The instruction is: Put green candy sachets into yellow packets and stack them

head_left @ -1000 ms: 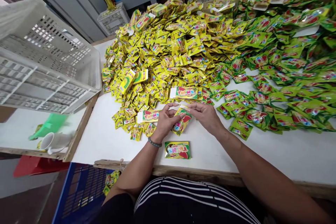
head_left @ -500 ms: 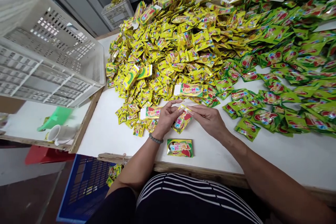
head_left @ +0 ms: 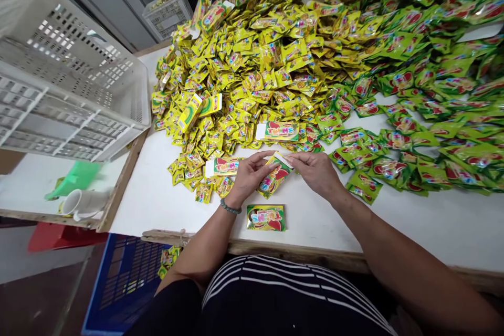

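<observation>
Between my hands, above the white table, is a small green and yellow candy box with a watermelon print, held at a slant. My left hand grips its left side, thumb across the front. The fingers of my right hand pinch the white flap at its upper end. Just below on the table lies another candy box, its print upside down to me. Beyond my hands are two flat boxes with white flaps, one box by my left fingers and one box farther back.
A big heap of yellow candy packets covers the table's back, with green packets to the right. A white plastic crate stands at left, above a white mug. Below the wooden edge sits a blue crate.
The held box has tilted so more of its printed front shows, and my right fingers have shifted along its upper flap. The whole view has moved slightly.
</observation>
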Demonstrator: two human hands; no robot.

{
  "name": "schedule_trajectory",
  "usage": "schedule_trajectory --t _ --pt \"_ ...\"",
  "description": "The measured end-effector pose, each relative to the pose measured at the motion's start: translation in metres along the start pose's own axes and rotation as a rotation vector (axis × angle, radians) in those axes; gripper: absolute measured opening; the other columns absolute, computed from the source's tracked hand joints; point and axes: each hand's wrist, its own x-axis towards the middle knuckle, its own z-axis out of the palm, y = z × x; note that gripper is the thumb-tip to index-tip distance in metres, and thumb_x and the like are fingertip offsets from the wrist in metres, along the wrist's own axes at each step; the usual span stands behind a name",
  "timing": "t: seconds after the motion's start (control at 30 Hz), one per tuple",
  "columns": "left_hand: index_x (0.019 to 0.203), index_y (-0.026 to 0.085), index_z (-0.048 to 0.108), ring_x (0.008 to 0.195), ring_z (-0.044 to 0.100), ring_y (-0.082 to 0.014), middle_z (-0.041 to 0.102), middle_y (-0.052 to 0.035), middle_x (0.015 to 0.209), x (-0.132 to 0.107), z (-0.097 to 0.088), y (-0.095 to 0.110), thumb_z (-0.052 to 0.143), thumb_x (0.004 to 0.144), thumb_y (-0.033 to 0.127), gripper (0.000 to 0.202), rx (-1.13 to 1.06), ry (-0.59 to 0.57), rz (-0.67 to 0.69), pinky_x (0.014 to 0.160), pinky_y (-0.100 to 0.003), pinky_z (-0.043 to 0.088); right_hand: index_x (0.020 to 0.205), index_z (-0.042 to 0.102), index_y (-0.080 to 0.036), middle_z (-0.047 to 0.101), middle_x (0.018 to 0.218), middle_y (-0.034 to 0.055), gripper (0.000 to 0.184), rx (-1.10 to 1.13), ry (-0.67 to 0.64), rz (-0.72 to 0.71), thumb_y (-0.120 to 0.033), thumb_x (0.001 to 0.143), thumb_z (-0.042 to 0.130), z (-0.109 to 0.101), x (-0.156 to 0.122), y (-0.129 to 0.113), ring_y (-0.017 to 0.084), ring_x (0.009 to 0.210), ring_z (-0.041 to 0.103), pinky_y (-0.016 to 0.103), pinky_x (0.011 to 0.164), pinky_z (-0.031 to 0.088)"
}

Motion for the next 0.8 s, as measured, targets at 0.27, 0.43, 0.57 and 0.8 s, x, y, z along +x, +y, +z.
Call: schedule_trajectory --t 0.27,0.43,0.57,0.8 --pt "0.110 0.015 0.072 0.049 0.040 -0.0040 0.055 0.0047 0.057 -0.001 -0.001 -0.003 0.081 0.070 0.043 0.050 0.021 0.041 0.060 0.048 -0.018 0.030 0.085 0.080 -0.023 0.079 0.089 0.0039 0.026 0.084 -0.112 -0.059 -0.044 0.082 0.065 -0.004 0.000 0.003 0.022 0.081 0.071 0.033 0.073 0.055" --pt "0.106 0.015 0.071 0.049 0.041 -0.0048 0.056 0.0047 0.058 0.001 -0.002 -0.005 0.081 0.069 0.047 0.050 -0.016 0.089 0.032 0.048 -0.019 0.029 0.092 0.080 -0.026 0.078 0.093 0.0052 0.027 0.040 -0.092 -0.217 -0.044 0.087 0.060 0.004 -0.005 0.002 0.023 0.088 0.069 0.039 0.084 0.053" --pt "0.098 0.014 0.067 0.043 0.031 -0.0034 0.045 0.0086 0.050 0.002 -0.001 -0.003 0.080 0.070 0.048 0.045 -0.028 0.072 0.023 0.044 -0.019 0.022 0.090 0.079 -0.027 0.077 0.091 0.0048 0.031 -0.002 -0.029 -0.214 -0.047 0.090 0.056 0.012 -0.009 0.000 0.022 0.087 0.068 0.038 0.083 0.052" --pt "0.102 0.022 0.046 0.040 0.029 -0.0035 0.045 0.0132 0.051 -0.003 0.005 0.002 0.079 0.072 0.045 0.050 -0.094 0.014 -0.013 0.043 -0.017 0.020 0.096 0.077 -0.025 0.076 0.096 0.0067 0.029 -0.101 0.013 -0.338 -0.043 0.091 0.055 0.016 -0.011 -0.004 0.023 0.091 0.067 0.039 0.085 0.052"
